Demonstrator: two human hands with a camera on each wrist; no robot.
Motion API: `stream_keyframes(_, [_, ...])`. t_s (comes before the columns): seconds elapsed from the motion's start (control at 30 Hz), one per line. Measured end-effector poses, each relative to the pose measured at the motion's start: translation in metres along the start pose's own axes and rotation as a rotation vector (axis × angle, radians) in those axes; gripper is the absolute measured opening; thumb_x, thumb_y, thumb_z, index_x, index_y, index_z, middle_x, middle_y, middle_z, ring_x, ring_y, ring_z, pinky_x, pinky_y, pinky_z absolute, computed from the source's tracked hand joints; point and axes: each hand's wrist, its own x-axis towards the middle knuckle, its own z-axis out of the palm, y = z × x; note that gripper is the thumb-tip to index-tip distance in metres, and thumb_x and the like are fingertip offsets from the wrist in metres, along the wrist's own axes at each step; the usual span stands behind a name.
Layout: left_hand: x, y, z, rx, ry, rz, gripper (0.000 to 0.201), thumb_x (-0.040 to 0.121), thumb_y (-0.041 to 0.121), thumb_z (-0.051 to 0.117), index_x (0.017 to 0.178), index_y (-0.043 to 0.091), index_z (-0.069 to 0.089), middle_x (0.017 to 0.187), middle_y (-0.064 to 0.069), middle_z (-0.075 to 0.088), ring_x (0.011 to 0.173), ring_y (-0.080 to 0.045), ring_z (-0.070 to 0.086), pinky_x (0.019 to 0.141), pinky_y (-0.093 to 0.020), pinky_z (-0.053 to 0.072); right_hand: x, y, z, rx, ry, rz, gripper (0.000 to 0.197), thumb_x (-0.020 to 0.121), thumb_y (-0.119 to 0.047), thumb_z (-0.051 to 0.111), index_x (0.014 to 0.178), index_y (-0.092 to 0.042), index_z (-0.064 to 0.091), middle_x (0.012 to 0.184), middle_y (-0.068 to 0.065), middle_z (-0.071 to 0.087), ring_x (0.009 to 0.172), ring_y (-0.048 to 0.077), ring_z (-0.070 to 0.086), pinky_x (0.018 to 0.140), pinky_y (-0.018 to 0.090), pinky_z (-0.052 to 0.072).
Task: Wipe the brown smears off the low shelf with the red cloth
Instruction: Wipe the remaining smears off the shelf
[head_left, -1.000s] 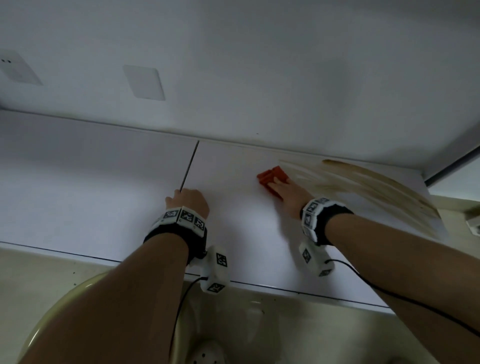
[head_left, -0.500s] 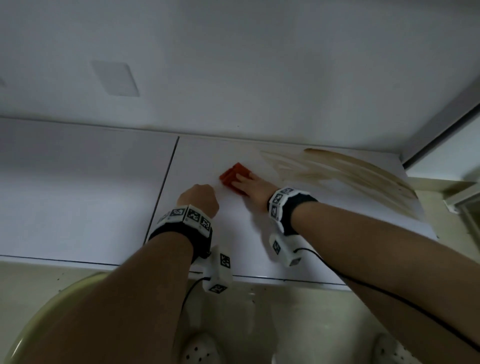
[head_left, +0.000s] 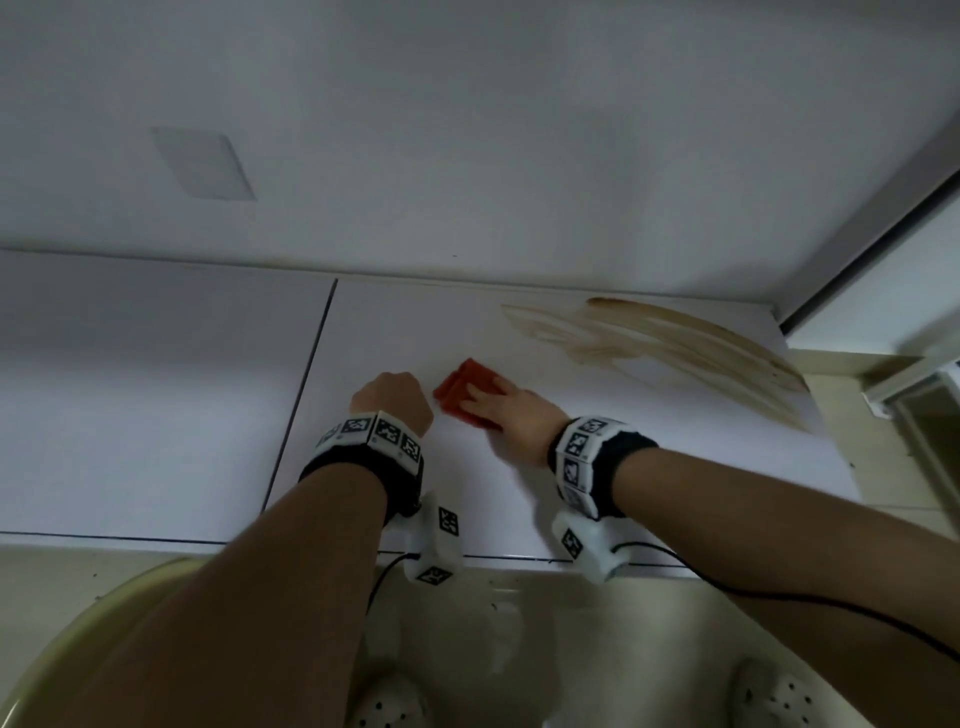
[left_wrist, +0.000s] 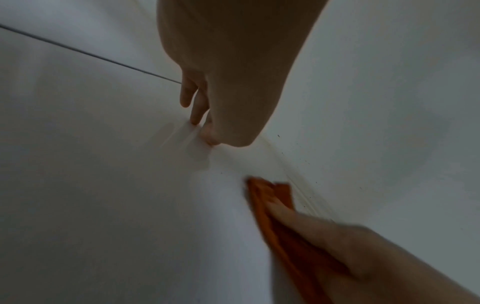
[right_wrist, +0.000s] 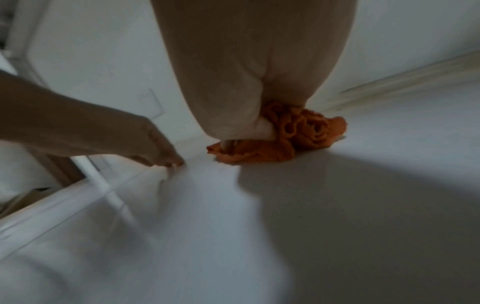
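Brown smears (head_left: 675, 338) streak the back right of the white low shelf (head_left: 519, 493). The red cloth (head_left: 460, 389) lies left of them, on unmarked shelf. My right hand (head_left: 483, 395) presses it down with fingers laid flat. The left wrist view shows those fingers (left_wrist: 298, 218) straight on the cloth (left_wrist: 270, 197). In the right wrist view the cloth (right_wrist: 306, 127) bunches beside the thumb. My left hand (head_left: 392, 397) sits just left of the cloth, fingers curled, holding nothing. Its fingertips (right_wrist: 168, 160) touch the shelf.
A dark seam (head_left: 301, 410) splits the shelf left of my hands. The wall rises right behind the shelf and carries a blank plate (head_left: 202, 163). A window frame (head_left: 883, 218) bounds the right end. Below the front edge are a pale round rim (head_left: 78, 639) and my shoes (head_left: 384, 706).
My right hand has slid the cloth leftward, off the smears' left end and up next to my left hand. My left hand has shifted right, away from the seam.
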Motion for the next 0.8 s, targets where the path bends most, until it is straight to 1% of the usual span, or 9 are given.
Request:
stream_keyframes(0.13, [-0.001, -0.001, 0.0, -0.001, -0.003, -0.003, 0.025, 0.09, 0.009, 0.044, 0.104, 0.002, 0.064, 0.113, -0.015, 0.063, 0.103, -0.03, 0.062, 0.084, -0.031, 0.049, 0.022, 0.001, -0.02, -0.132, -0.129, 0.072, 0.059, 0.099, -0.011, 0.033, 0.151, -0.031, 0.014, 0.16, -0.006, 0.003, 0.148, 0.024, 0.004, 0.118, 0.047, 0.012])
stream_keyframes(0.23, [0.0, -0.002, 0.0, -0.009, -0.004, -0.006, 0.025, 0.09, 0.01, 0.046, 0.105, 0.001, 0.065, 0.112, -0.016, 0.064, 0.103, -0.031, 0.062, 0.085, -0.032, 0.049, 0.021, 0.025, -0.031, -0.1, -0.092, 0.172, 0.059, 0.099, -0.014, 0.033, 0.151, -0.03, 0.01, 0.16, -0.004, 0.0, 0.148, 0.023, -0.001, 0.119, 0.046, 0.011])
stream_keyframes(0.37, [0.001, -0.003, 0.0, -0.04, -0.007, -0.015, 0.024, 0.09, 0.009, 0.046, 0.1, 0.001, 0.066, 0.108, -0.015, 0.066, 0.099, -0.031, 0.063, 0.082, -0.031, 0.048, -0.011, 0.071, -0.034, -0.072, -0.017, 0.321, 0.059, 0.098, -0.016, 0.038, 0.152, -0.022, 0.013, 0.16, 0.003, 0.004, 0.148, 0.026, 0.004, 0.12, 0.036, 0.011])
stream_keyframes(0.43, [0.001, -0.002, 0.0, -0.049, -0.001, -0.021, 0.024, 0.09, 0.009, 0.046, 0.101, 0.0, 0.066, 0.108, -0.016, 0.066, 0.1, -0.031, 0.063, 0.083, -0.031, 0.048, -0.031, 0.079, -0.028, -0.015, 0.035, 0.36, 0.059, 0.096, -0.013, 0.04, 0.151, -0.02, 0.019, 0.16, 0.004, 0.009, 0.147, 0.026, 0.009, 0.12, 0.036, 0.012])
stream_keyframes(0.5, [0.002, -0.002, 0.001, -0.046, 0.005, -0.024, 0.025, 0.09, 0.008, 0.046, 0.103, 0.0, 0.066, 0.111, -0.016, 0.065, 0.103, -0.031, 0.063, 0.085, -0.032, 0.049, -0.043, 0.073, -0.016, 0.056, 0.138, 0.331, 0.055, 0.094, -0.013, 0.043, 0.148, -0.021, 0.029, 0.158, 0.005, 0.019, 0.146, 0.026, 0.016, 0.12, 0.039, 0.016])
stream_keyframes(0.57, [0.003, 0.0, 0.001, -0.037, 0.001, -0.028, 0.025, 0.091, 0.008, 0.046, 0.103, 0.001, 0.067, 0.111, -0.016, 0.065, 0.103, -0.031, 0.063, 0.085, -0.032, 0.049, -0.047, 0.055, -0.011, 0.092, 0.176, 0.244, 0.056, 0.092, -0.012, 0.047, 0.145, -0.022, 0.035, 0.156, 0.006, 0.025, 0.146, 0.025, 0.019, 0.12, 0.035, 0.017])
stream_keyframes(0.63, [0.003, 0.001, 0.002, -0.035, 0.001, -0.028, 0.025, 0.091, 0.009, 0.046, 0.103, 0.001, 0.067, 0.111, -0.016, 0.066, 0.103, -0.031, 0.063, 0.085, -0.031, 0.049, -0.042, 0.031, -0.012, 0.087, 0.126, 0.17, 0.056, 0.093, -0.009, 0.046, 0.146, -0.021, 0.033, 0.156, 0.003, 0.023, 0.146, 0.023, 0.017, 0.118, 0.029, 0.012])
stream_keyframes(0.67, [0.004, 0.001, 0.002, -0.038, 0.002, -0.025, 0.025, 0.091, 0.009, 0.046, 0.103, 0.0, 0.066, 0.112, -0.017, 0.065, 0.104, -0.031, 0.063, 0.086, -0.032, 0.049, -0.036, 0.019, -0.014, 0.049, 0.079, 0.152, 0.056, 0.095, -0.009, 0.044, 0.148, -0.021, 0.029, 0.158, 0.002, 0.019, 0.146, 0.024, 0.015, 0.118, 0.029, 0.011])
stream_keyframes(0.8, [0.005, -0.002, 0.003, -0.039, -0.006, -0.015, 0.026, 0.091, 0.009, 0.044, 0.105, 0.0, 0.065, 0.115, -0.018, 0.063, 0.107, -0.032, 0.061, 0.089, -0.033, 0.048, 0.0, 0.001, -0.014, -0.136, -0.122, 0.172, 0.063, 0.099, -0.015, 0.036, 0.152, -0.02, 0.003, 0.16, 0.003, -0.003, 0.146, 0.035, 0.002, 0.118, 0.043, 0.01])
